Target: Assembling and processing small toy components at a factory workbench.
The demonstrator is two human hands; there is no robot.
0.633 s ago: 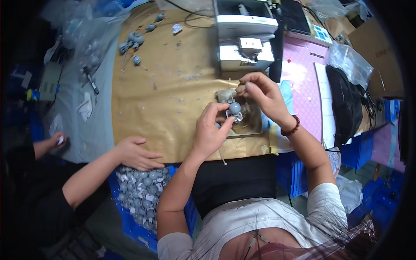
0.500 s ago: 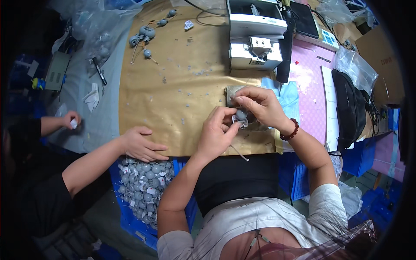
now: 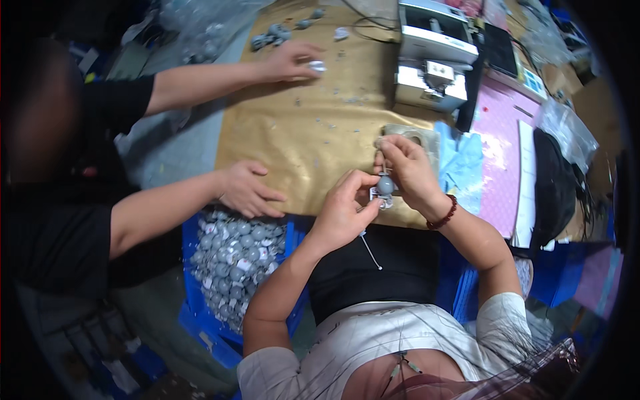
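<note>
My left hand (image 3: 343, 210) is closed around a small grey ball-shaped part (image 3: 385, 185), with a white tag and pale loops at its lower side. A thin pale cord (image 3: 371, 252) with a small knob at its end hangs below that hand, over the table's front edge. Just above the ball, my right hand (image 3: 408, 165) pinches a short upright strand whose lower end meets the ball. What the strand is I cannot make out. Behind the right hand lies a metal plate with a round hole (image 3: 427, 138), partly covered by my fingers.
A white machine (image 3: 437, 63) stands at the back right, beside blue cloth (image 3: 460, 157). A blue crate (image 3: 193, 250) of grey balls sits lower left. A co-worker's hand (image 3: 252, 190) rests at the table edge; their other hand (image 3: 293, 61) holds something white near more balls (image 3: 273, 37).
The co-worker's far hand has reached across the table to the right. The whole view has shifted. My right hand now pulls the strand upright above the ball, and the cord hangs lower.
</note>
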